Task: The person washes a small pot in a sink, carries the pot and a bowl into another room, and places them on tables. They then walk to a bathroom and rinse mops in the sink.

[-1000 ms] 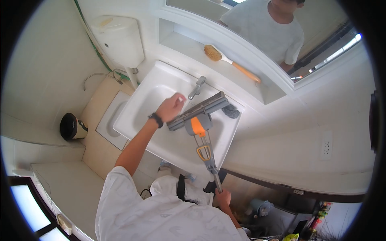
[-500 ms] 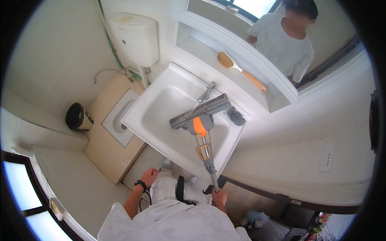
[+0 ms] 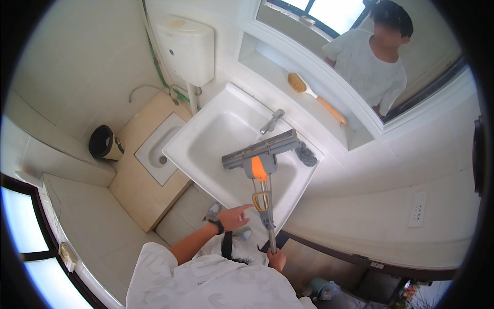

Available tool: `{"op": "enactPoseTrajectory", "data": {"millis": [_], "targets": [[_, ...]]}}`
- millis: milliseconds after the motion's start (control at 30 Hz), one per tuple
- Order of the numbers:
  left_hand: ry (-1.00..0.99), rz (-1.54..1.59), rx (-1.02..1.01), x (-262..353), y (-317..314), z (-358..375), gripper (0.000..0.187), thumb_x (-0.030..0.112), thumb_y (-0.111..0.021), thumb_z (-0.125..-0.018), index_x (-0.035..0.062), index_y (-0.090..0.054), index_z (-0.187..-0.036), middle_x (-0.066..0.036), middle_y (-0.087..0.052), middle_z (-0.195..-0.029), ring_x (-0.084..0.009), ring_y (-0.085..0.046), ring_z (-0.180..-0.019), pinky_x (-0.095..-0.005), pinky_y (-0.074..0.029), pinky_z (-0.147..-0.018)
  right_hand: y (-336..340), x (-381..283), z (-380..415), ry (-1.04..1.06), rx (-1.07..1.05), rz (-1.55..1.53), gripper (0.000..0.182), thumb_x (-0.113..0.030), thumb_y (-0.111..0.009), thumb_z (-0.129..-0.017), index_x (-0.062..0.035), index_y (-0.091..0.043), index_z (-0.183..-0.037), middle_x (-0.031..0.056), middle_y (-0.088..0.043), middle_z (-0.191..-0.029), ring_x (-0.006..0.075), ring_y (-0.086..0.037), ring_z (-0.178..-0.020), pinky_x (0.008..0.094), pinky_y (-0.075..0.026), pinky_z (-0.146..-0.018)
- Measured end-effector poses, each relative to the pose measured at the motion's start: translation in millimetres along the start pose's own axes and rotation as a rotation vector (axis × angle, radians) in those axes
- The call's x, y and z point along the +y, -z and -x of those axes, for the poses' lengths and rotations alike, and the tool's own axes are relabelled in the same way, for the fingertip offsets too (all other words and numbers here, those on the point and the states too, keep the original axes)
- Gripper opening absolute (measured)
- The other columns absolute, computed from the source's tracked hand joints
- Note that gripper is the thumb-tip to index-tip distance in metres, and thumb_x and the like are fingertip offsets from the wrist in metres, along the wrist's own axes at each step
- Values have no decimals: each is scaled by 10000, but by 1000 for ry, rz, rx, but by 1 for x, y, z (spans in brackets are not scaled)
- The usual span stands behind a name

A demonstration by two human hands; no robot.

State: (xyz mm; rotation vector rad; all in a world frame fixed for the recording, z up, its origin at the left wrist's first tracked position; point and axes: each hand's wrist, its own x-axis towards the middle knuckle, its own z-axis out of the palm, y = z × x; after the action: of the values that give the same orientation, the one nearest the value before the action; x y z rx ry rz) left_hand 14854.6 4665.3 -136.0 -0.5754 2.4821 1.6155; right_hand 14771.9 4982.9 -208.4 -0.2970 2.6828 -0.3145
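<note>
A sponge mop with a wide grey head and an orange collar is held up over the white sink. Its head spans the basin just in front of the tap. My right hand is wrapped around the lower part of the metal pole. With a dark watch on the wrist, my left hand reaches over the sink's front edge. Its index finger stretches toward the yellow-rimmed lever loop on the pole; the hand appears just short of it and holds nothing.
Grey scrubbing fluff lies at the sink's right corner. A wooden-handled brush rests on the shelf below the mirror. At left are a squat toilet, a cistern and a black-mouthed bin.
My left hand has moved from beside my left leg, up and right toward the mop's lever. The mop stays over the sink in my right hand; the view has shifted slightly.
</note>
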Motion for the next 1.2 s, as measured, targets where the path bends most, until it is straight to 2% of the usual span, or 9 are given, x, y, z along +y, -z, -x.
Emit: {"op": "enactPoseTrajectory", "data": {"millis": [67,133,167,267,467,567,1000,1067,1200], "targets": [[-62,-59,-61,8,-16,-16,627,321,-595,-911,202,-342,-1472,-117,-624,-997,-285,-631,-885,-403,-513,-773,2,0,4,-32,-15,-25,394,-484,-641,-810,-91,-659,-829,200,-671,-772,444,-646,-785,543,-503,-694],[-335,-256,103,8,-34,-32,681,314,-594,-907,231,-286,-1508,-143,-575,-1097,-312,-604,-979,-418,-511,-808,1,3,4,-26,-36,-33,390,-479,-641,-812,-91,-665,-840,201,-671,-776,441,-647,-787,540,-503,-694],[-243,-291,1,11,-37,-39,653,314,-586,-909,246,-312,-1498,-153,-555,-1085,-335,-587,-1008,-436,-508,-827,1,5,4,-21,-59,-43,387,-475,-641,-814,-91,-670,-851,203,-671,-780,438,-649,-789,537,-503,-693],[-225,-310,-74,14,-47,-54,638,326,-582,-910,252,-328,-1491,-160,-529,-1078,-338,-580,-1004,-439,-508,-825,3,3,1,-10,-115,-120,395,-469,-636,-820,-81,-681,-876,212,-671,-805,429,-654,-811,523,-506,-712],[-181,-372,-49,11,-55,-61,641,324,-599,-897,257,-347,-1482,-148,-459,-1122,-326,-551,-1022,-429,-512,-813,8,-8,-10,-17,-188,-137,412,-460,-632,-828,-61,-690,-912,216,-686,-857,427,-656,-874,507,-508,-772],[-207,-379,1,8,-55,-62,636,292,-618,-883,260,-365,-1465,-135,-458,-1081,-318,-559,-976,-420,-521,-812,6,-10,-12,-17,-171,-117,405,-451,-633,-830,-60,-691,-920,213,-690,-854,429,-658,-870,508,-511,-768],[-213,-386,-3,5,-59,-70,626,262,-634,-862,239,-387,-1437,-132,-431,-1092,-322,-560,-998,-414,-540,-804,9,-12,-12,4,-128,-160,379,-426,-648,-818,-58,-685,-902,228,-680,-828,451,-649,-843,521,-508,-738],[-214,-454,30,6,-62,-72,629,258,-633,-859,233,-384,-1436,-139,-426,-1092,-330,-563,-987,-420,-543,-790,14,-15,-11,7,-124,-136,375,-400,-656,-833,-29,-679,-881,197,-678,-780,406,-664,-801,476,-499,-703],[-206,-401,1,4,-61,-74,639,261,-630,-857,249,-376,-1444,-146,-424,-1096,-345,-565,-982,-417,-539,-801,19,-21,-10,-11,-141,-128,382,-396,-657,-825,-20,-677,-890,210,-676,-790,415,-661,-807,483,-498,-714]]}}
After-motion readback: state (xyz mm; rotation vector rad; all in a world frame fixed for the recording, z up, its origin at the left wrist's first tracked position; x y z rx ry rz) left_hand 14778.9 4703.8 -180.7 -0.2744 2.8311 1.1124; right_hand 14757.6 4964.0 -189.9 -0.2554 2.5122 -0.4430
